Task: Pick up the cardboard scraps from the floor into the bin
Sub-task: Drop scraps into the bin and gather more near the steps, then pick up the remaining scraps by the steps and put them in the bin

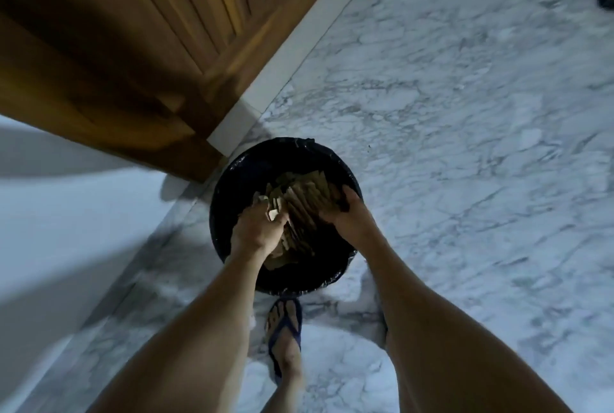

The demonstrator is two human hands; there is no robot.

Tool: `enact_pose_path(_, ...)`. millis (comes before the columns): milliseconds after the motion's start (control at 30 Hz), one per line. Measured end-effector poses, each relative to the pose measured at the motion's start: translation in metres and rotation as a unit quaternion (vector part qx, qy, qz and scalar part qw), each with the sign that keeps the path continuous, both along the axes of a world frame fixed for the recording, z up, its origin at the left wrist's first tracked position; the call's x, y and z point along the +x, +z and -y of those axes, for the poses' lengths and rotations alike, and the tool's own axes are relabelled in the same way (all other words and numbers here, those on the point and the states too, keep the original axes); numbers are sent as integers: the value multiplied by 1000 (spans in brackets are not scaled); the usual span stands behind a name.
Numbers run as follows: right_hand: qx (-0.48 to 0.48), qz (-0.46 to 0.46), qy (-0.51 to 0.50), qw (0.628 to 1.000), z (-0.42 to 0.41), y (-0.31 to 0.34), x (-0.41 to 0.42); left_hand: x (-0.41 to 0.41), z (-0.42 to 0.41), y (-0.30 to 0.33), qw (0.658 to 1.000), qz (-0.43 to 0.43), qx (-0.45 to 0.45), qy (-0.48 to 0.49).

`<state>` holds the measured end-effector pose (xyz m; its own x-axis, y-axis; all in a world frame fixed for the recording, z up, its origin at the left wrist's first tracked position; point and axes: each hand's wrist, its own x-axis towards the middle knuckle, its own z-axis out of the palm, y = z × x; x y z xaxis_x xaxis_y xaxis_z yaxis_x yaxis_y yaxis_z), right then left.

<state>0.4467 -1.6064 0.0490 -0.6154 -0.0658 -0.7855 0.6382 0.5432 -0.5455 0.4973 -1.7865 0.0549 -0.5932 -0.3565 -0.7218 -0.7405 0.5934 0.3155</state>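
Plainly the drop-off step is in hand: both hands are down inside the mouth of the bin point(232, 180), delivering scraps rather than gathering them. Starting at the left, the left hand point(257, 230) has its fingers curled round a small clutch of cardboard scraps point(300, 200), a pale piece poking out just beyond its knuckles; the rest of the brown pieces lie heaped in the black-lined bin directly under and between the two hands. Further right, the right hand point(345, 213) reaches in near the far-side rim, its fingers bent down over the heap, but blur and shadow mean I cannot tell whether it grips any pieces or merely presses on them. Just behind the hands, toward the person, a foot in a dark sandal point(285, 329) stands on the marble floor point(465, 147) beside the bin. No loose scraps show on the visible floor, so the task looks near its end. The next move likely calls for loosening the fingers so the pieces fall, then lifting both hands clear without dragging the liner or flicking bits back out
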Motion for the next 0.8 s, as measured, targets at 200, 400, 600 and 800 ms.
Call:
enact_pose_path(200, -15, -31, -122, 992, -77, 51, 40, 2, -99, 48, 991, -66, 77, -85)
enact_pose_path(400, 5, -57, -238, 970, -214, 77, 113, 42, -250, 67, 963, -71, 129, -224)
enact_pose_path(600, 22, -42, -384, 922, -390, 89, 260, 136, -424, 77, 924, -29, 140, -354)
enact_pose_path(800, 75, 27, -585, 807, -557, 90, 494, 283, -600, 75, 851, 72, 191, -485)
